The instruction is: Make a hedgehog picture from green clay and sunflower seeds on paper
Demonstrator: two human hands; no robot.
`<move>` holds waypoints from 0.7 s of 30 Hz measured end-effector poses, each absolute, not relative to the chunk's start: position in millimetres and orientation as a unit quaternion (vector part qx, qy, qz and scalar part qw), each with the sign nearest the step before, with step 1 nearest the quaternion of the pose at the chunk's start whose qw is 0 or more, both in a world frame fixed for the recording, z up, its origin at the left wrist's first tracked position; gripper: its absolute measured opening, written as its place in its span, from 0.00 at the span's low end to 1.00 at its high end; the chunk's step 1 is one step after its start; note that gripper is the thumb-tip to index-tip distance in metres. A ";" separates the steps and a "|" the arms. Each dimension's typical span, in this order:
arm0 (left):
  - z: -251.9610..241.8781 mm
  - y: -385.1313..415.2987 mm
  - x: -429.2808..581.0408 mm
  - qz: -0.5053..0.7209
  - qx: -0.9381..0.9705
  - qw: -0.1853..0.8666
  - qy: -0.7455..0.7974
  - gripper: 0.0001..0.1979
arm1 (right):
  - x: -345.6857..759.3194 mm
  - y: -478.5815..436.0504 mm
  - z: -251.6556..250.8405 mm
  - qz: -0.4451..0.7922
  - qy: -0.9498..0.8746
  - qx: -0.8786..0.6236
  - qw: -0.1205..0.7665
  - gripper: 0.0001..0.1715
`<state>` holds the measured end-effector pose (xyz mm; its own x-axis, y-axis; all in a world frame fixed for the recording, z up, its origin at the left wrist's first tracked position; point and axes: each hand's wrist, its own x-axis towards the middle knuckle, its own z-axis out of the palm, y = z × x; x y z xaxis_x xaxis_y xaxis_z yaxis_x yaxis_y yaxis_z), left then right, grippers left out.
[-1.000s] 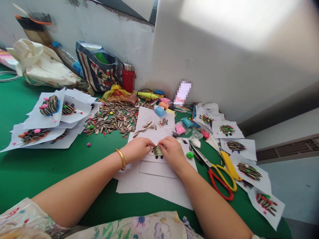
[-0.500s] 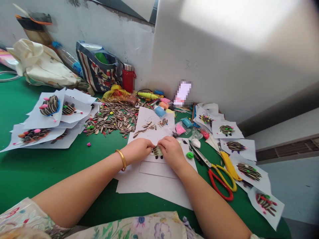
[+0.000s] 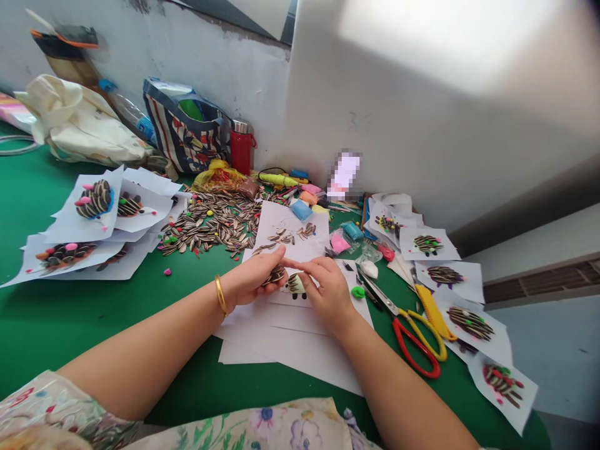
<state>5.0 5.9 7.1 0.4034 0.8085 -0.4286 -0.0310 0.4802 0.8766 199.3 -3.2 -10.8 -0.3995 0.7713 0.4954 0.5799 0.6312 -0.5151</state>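
Note:
My left hand (image 3: 255,278), with a gold bangle on the wrist, is turned palm up and cupped around a small heap of striped sunflower seeds (image 3: 274,275). My right hand (image 3: 323,282) has its fingers pinched together at those seeds, reaching toward the left palm. Just below the fingertips lies a half-covered seed-and-clay figure (image 3: 296,285) on a stack of white paper sheets (image 3: 290,337). A few loose seeds (image 3: 285,236) lie on another sheet beyond the hands.
A big pile of sunflower seeds (image 3: 210,222) lies on the green table (image 3: 70,312). Finished seed pictures lie at the left (image 3: 96,200) and right (image 3: 469,322). Red and yellow scissors (image 3: 412,331), coloured clay lumps (image 3: 347,234), a red flask (image 3: 240,147) and a striped bag (image 3: 185,128) stand around.
My left hand has turned palm up and lifted off the figure, showing seeds in it. My right hand's fingers have moved left to the seeds in the palm.

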 end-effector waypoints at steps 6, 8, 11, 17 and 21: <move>9.1 -1.9 10.6 0.248 0.421 0.775 0.400 0.34 | 193.0 -11.4 -8.9 0.174 -0.836 -0.383 0.353 0.13; 9.6 -2.9 11.1 0.238 0.423 0.780 0.394 0.35 | 192.6 -11.6 -9.5 0.190 -0.831 -0.383 0.357 0.10; 9.5 -3.0 10.7 0.227 0.427 0.786 0.385 0.35 | 193.0 -11.3 -8.4 0.202 -0.827 -0.381 0.361 0.08; 10.3 -1.7 10.8 0.251 0.423 0.760 0.425 0.22 | 198.1 -9.1 -5.3 0.222 -0.802 -0.392 0.391 0.10; 11.9 -2.2 10.0 0.256 0.439 0.749 0.425 0.15 | 200.6 -7.2 -7.6 0.244 -0.786 -0.392 0.411 0.09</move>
